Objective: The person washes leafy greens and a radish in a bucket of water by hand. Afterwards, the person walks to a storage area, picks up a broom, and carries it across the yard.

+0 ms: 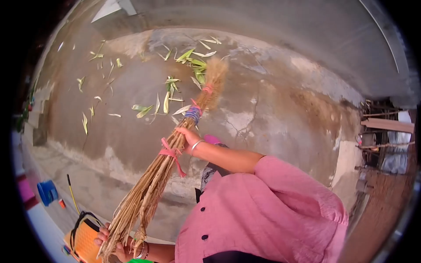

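Note:
A long broom (151,186) of bundled dry stalks runs slantwise across the view, bound with pink cloth strips and a blue-purple wrap. My right hand (188,137), with a bangle at the wrist, is closed around the stalks just below the blue wrap. At the stalks' lower end, my left hand (118,245) grips the bundle, its palm partly hidden behind the stalks. The broom's frayed bristle head (215,72) is blurred and lies over the concrete floor beside green and pale husk leaves (198,72).
More husk leaves (142,110) are scattered over the stained floor (131,136). A low step edge (105,166) crosses at the left. Near it are a blue bucket (47,192) and an orange plastic thing (85,241). Stacked sticks and planks (388,125) stand far right.

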`<state>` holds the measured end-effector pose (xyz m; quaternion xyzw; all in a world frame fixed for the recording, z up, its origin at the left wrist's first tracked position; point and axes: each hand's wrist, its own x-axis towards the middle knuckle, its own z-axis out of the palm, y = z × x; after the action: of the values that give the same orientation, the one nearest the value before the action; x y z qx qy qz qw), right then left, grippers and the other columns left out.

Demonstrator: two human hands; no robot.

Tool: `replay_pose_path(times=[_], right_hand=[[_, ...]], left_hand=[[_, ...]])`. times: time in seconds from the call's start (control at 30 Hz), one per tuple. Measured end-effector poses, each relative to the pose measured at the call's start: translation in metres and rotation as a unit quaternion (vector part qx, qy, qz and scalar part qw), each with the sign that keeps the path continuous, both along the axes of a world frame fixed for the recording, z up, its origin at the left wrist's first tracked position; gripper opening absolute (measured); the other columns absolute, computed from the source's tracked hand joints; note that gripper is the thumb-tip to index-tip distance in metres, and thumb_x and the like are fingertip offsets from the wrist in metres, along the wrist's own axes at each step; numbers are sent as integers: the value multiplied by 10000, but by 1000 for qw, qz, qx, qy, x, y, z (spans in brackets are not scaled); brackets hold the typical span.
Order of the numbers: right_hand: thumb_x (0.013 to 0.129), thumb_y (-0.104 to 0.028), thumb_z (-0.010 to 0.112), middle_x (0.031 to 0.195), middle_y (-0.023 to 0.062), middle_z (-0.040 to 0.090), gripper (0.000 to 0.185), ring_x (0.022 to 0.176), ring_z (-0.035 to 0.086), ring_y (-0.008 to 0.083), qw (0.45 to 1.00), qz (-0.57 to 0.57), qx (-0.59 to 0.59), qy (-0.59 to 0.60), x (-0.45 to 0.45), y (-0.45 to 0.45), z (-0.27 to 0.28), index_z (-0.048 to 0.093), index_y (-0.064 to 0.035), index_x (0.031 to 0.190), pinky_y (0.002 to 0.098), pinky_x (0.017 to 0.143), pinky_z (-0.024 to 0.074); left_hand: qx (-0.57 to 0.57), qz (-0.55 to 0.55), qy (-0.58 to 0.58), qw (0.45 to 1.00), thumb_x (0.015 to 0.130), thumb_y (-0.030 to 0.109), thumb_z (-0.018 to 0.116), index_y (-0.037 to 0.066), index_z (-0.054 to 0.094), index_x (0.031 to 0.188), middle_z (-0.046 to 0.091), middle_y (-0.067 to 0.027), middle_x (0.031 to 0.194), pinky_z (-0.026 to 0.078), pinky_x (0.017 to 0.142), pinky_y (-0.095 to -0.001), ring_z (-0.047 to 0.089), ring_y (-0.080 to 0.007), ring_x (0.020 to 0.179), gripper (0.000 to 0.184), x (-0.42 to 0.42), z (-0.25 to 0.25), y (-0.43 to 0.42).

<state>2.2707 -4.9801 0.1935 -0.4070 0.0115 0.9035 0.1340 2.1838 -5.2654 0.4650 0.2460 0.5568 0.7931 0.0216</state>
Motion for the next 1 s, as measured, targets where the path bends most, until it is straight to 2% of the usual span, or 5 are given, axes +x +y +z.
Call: replay_pose_path(times=[0.2,0.47,0.67,0.77,1.0], right_hand=[[762,-265,573,856,128,561,280,789,578,275,982,-79,-1,-171,101,42,-9,491,-47,918,423,702,488],[727,-248,473,908,209,529,302,866,550,390,936,-261,-150,-181,168,48,-124,480,-1,900,563,810,422],[706,-232,538,692,81,568,172,502,572,234,971,-143,-144,-125,13,70,-122,480,-81,765,302,433,487],[709,-246,556,708,76,579,202,539,581,215,979,-35,-82,-184,-99,77,-101,497,-83,814,302,425,474],[739,-251,578,850,65,602,264,726,638,226,998,36,-48,19,-265,82,-72,503,-118,953,341,547,521]], left_hand=[[8,-211,-110,971,600,84,670,68,415,1019,457,-73,914,340,887,-390,445,-232,902,491,-28,-53,109],[-86,-356,-193,910,605,58,670,65,406,1001,479,-94,925,364,863,-377,458,-239,911,477,-26,-76,253],[-128,-267,-100,950,615,70,667,58,413,988,476,-96,919,351,893,-399,458,-248,932,451,-85,-48,244],[-143,-175,1,974,648,85,654,60,422,974,464,-90,920,335,928,-411,451,-242,936,400,-110,-16,215],[-164,-49,153,973,695,170,685,56,427,990,468,-69,936,307,971,-438,445,-235,966,408,-131,13,155]])
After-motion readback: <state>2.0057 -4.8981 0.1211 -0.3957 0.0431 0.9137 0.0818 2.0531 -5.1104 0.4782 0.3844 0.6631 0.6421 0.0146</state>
